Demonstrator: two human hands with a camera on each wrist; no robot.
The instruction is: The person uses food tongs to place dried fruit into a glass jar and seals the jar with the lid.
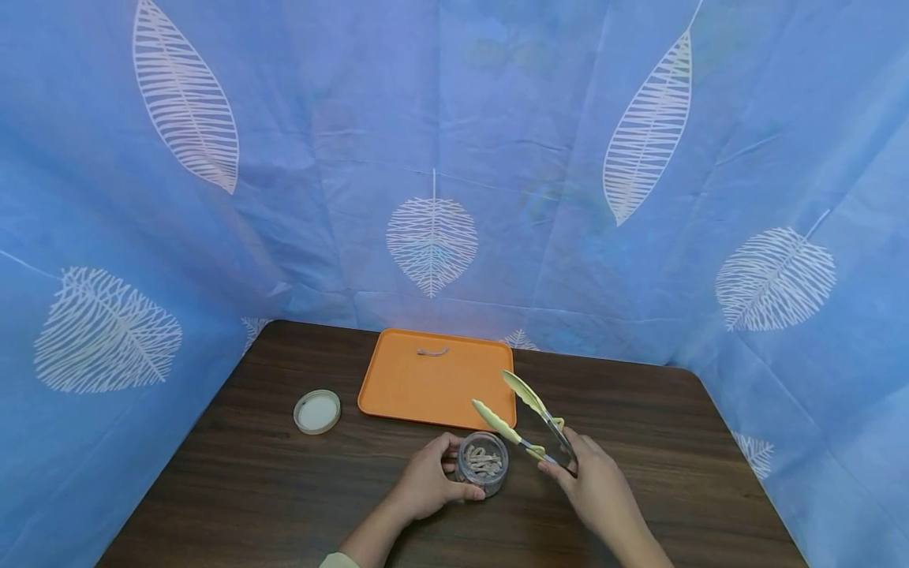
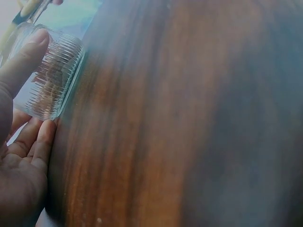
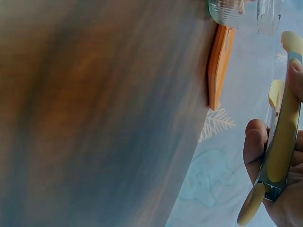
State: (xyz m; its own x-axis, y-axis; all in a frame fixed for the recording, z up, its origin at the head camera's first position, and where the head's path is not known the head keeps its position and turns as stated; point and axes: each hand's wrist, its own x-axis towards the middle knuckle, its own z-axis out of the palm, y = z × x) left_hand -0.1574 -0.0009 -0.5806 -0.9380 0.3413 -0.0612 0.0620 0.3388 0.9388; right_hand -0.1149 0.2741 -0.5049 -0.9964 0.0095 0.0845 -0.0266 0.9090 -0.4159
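On the table in front of me, a small clear jar [image 1: 495,487] holds several short, pale brown pieces [image 1: 483,461]. My left hand [image 1: 426,481] grips this jar from its left side, thumb near the front and fingers behind. The left wrist view shows the jar's ribbed wall [image 2: 59,71] between thumb and fingers. In my right hand [image 1: 600,485] is a pair of tongs [image 1: 524,390] with pale yellow tips. Their two arms stand spread apart, pointing up and left over the tray's near right corner, with nothing between the tips.
Behind the jar lies an orange tray [image 1: 426,390], with one thin, curved pale piece [image 1: 432,352] near its back edge. A round lid [image 1: 317,412] rests on the dark wooden table [image 1: 270,473] left of the tray. Blue leaf-patterned cloth [image 1: 341,158] hangs behind and at both sides.
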